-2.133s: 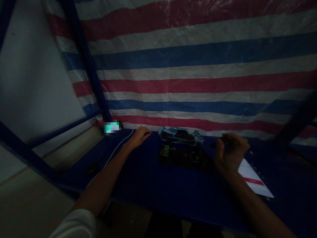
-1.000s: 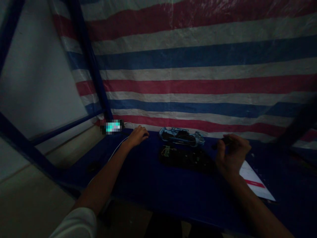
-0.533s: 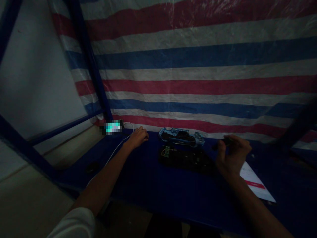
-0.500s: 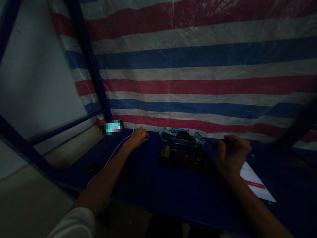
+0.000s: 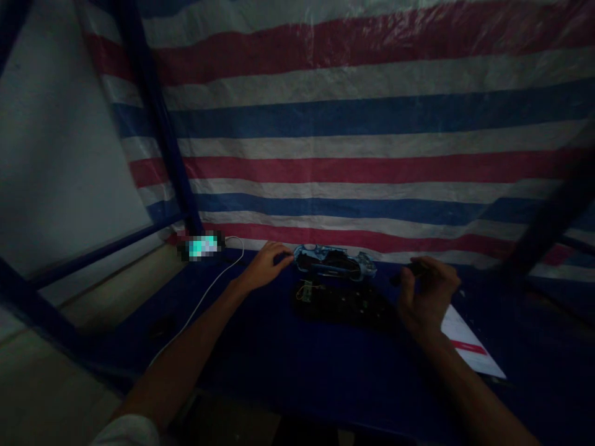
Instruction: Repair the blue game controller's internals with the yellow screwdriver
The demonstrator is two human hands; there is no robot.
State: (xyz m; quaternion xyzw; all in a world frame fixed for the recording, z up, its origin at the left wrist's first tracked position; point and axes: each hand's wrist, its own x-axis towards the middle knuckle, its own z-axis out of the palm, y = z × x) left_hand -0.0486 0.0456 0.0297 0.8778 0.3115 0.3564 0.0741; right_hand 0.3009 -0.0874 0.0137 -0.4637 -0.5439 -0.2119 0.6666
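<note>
A light-blue toy car body shell point(image 5: 334, 262) lies near the back of the blue table, its dark inner side showing. In front of it rests a black toy car chassis point(image 5: 346, 302) with a small green circuit board point(image 5: 307, 291) and thin wires at its left end. My left hand point(image 5: 267, 266) reaches to the left end of the shell, thumb and fingers apart; whether the fingertips touch it I cannot tell. To the right of the chassis, my right hand point(image 5: 428, 291) is raised with its fingers closed round a small dark object point(image 5: 416, 269), too dim to name.
White paper with a red band point(image 5: 471, 347) lies on the blue table point(image 5: 297, 371) under my right forearm. A lit, blurred screen point(image 5: 203, 246) stands at the back left, a white cable point(image 5: 209, 291) running from it. A striped sheet point(image 5: 325, 142) hangs behind.
My left hand has moved right, to the end of the blue shell, and its fingers have spread. My right hand still holds the dark object. The view has shifted slightly.
</note>
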